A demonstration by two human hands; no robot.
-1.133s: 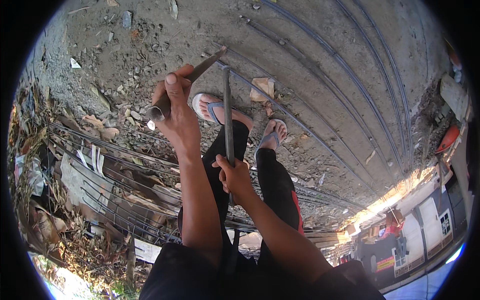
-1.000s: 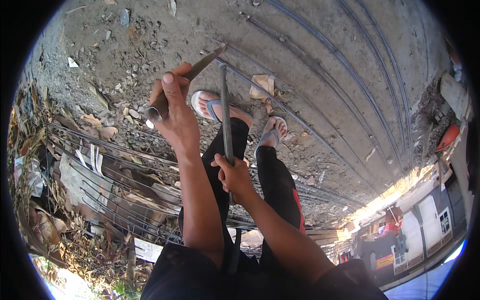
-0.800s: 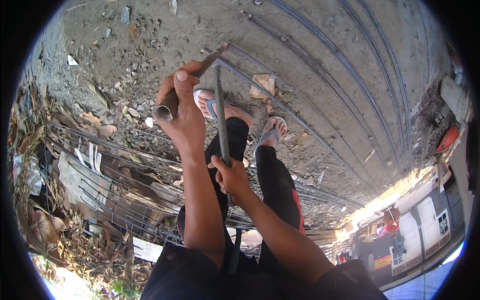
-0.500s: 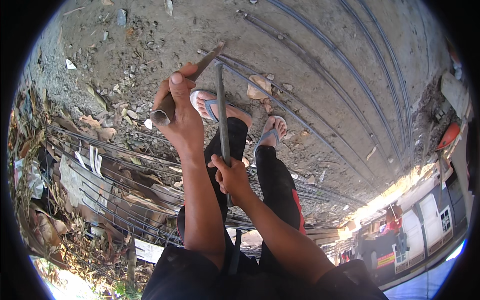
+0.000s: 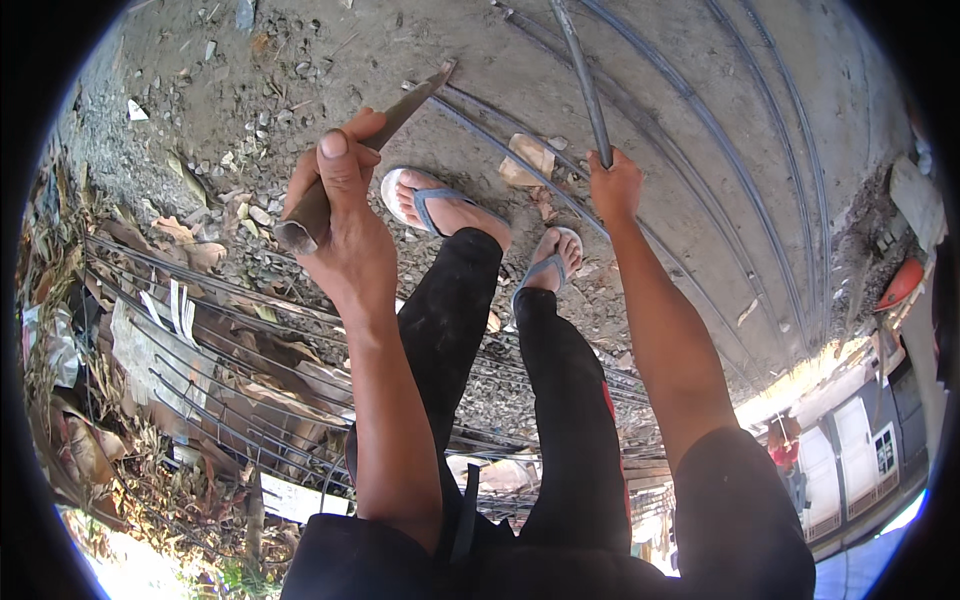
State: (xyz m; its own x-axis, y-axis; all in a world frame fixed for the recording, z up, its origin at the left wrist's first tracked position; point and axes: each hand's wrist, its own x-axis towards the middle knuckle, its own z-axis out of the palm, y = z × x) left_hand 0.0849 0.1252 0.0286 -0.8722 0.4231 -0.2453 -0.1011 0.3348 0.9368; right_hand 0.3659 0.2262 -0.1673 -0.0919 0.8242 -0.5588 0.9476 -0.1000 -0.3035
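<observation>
My left hand [image 5: 345, 225] is wrapped round a brown metal tube [image 5: 408, 108], hollow at its near end and narrowing toward its far end. That far tip appears beside the ends of two thin steel rods [image 5: 500, 150] on the ground; whether they touch, I cannot tell. Stretched out to the right, my right hand [image 5: 615, 187] grips a grey metal bar [image 5: 582, 85] by its near end. The bar points away from me, over the long rods, and its far end runs out at the top of the view.
Long steel reinforcing rods [image 5: 690, 95] curve along the dirt at the right. More rods [image 5: 230, 345] lie over leaves and scraps at the left. A pale broken stone [image 5: 528, 160] sits ahead of my sandalled feet [image 5: 450, 208]. An orange-red object [image 5: 902, 284] is at far right.
My right hand has swung forward and right with the bar, away from the tube. My left hand has shifted slightly left, still gripping the tube.
</observation>
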